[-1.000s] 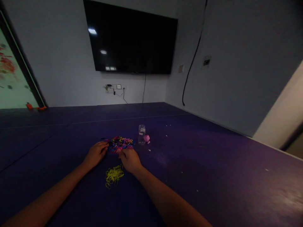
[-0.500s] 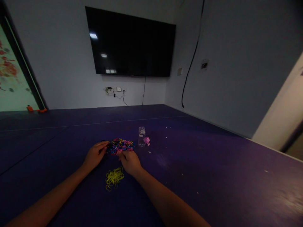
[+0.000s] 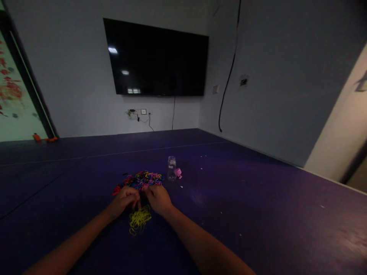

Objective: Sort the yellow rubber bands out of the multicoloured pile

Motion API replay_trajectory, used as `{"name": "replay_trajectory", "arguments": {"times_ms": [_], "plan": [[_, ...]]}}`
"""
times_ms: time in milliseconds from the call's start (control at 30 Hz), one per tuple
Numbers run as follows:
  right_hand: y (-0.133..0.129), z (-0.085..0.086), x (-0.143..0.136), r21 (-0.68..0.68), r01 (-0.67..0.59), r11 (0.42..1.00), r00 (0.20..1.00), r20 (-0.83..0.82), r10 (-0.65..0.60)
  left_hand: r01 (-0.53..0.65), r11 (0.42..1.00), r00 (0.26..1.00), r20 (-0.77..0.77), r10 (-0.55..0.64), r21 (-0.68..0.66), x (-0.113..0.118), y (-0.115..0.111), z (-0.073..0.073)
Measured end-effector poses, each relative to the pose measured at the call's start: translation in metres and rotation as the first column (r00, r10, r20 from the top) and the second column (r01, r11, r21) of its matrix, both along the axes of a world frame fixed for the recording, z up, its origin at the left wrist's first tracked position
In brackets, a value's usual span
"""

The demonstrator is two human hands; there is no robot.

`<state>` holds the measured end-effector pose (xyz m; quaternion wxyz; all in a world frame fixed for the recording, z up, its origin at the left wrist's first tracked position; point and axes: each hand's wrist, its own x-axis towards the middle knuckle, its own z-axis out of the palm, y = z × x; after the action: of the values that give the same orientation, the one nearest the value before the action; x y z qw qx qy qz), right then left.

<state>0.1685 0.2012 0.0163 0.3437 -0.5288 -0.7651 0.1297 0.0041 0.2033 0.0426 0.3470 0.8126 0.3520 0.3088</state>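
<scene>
A heap of multicoloured rubber bands lies on the purple floor, mostly red, blue, pink and black. Closer to me is a small loose pile of yellow rubber bands. My left hand is between the two, fingers curled and tips pointing down just above the yellow pile. My right hand rests at the near edge of the heap with its fingers closed. Whatever either hand pinches is hidden or too small to name. Beyond my right hand stands a clear bottle, uncapped, beside a pink lid-like piece.
Small white scraps are scattered on the purple mat floor to the right. A large dark television hangs on the far wall, with sockets and cables below it. A black cable dangles by the right wall.
My left hand has moved from the heap's left side toward me, near the yellow pile, uncovering red bands. My right hand stays almost in place. The view has tilted up slightly.
</scene>
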Motion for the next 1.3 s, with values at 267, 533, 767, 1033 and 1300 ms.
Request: {"name": "replay_trajectory", "arguments": {"times_ms": [267,533,767,1033,1300], "plan": [[0.001,0.0,0.0,-0.012,-0.038,0.999,0.999,-0.028,0.038,-0.138,0.78,0.937,-0.174,0.302,0.61,-0.006,0.026,-0.01],[0.0,0.002,0.0,-0.005,-0.035,0.999,0.999,-0.02,0.035,-0.01,0.79,0.831,-0.434,0.348,0.614,-0.009,0.046,-0.031],[-0.001,0.004,0.001,-0.001,-0.018,1.0,1.0,-0.004,0.018,-0.155,0.757,0.792,-0.378,0.479,0.635,-0.007,0.036,-0.021],[-0.002,0.004,0.0,-0.014,-0.006,1.0,1.0,0.002,0.006,-0.307,0.631,0.705,-0.275,0.653,0.713,-0.01,0.032,-0.015],[-0.001,0.003,-0.001,-0.018,-0.021,1.0,1.0,-0.022,0.02,-0.133,0.75,0.799,-0.378,0.468,0.648,-0.014,0.045,-0.028]]}}
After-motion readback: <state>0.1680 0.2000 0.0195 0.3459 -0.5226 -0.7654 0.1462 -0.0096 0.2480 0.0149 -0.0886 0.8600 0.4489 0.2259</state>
